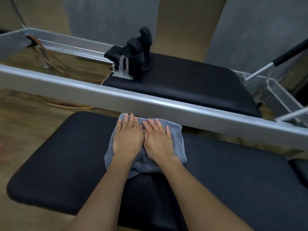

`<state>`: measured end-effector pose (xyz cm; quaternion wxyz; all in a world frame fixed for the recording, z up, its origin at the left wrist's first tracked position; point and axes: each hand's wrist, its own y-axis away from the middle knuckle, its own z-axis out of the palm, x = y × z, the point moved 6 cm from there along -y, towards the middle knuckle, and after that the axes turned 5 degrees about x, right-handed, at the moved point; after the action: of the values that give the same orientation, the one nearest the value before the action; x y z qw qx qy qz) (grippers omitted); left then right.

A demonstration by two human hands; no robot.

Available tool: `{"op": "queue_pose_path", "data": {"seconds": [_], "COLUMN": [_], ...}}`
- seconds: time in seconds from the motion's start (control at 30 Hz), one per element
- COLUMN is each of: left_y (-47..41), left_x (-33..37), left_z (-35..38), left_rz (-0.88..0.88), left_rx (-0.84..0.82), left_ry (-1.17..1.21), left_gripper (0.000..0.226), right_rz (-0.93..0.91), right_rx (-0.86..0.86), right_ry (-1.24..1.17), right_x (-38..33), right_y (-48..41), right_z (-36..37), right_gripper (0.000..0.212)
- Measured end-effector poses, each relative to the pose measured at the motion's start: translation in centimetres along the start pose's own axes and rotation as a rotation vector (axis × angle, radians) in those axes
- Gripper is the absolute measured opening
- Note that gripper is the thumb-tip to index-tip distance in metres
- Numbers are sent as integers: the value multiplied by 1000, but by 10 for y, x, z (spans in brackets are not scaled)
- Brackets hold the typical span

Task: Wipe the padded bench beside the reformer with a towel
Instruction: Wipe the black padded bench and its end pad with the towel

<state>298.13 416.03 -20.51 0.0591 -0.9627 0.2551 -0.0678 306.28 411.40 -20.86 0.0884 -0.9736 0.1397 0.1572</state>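
Note:
A black padded bench (58,164) fills the lower part of the head view. A folded grey towel (178,144) lies on its far edge, close to the reformer's silver rail (116,95). My left hand (127,137) and my right hand (158,139) rest side by side, palms down, flat on the towel with fingers stretched forward. Both press the towel against the bench; neither hand curls around it. The middle of the towel is hidden under my hands.
The reformer stands just beyond the bench, with a black carriage pad (191,80), black shoulder rests (135,54) and a footbar (283,59) at the right. Brown straps (55,60) lie inside its frame. Wooden floor (20,122) shows at the left.

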Motion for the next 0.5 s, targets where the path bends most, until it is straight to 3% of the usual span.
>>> {"op": "queue_pose_path", "data": {"seconds": [0.5], "left_y": [58], "left_x": [380], "left_z": [24], "left_rz": [256], "left_rx": [-58], "left_ry": [132], "left_gripper": [60], "right_rz": [315], "right_rx": [57], "right_ry": [81], "right_x": [327], "right_y": [157], "right_z": [-138], "right_gripper": [47]}}
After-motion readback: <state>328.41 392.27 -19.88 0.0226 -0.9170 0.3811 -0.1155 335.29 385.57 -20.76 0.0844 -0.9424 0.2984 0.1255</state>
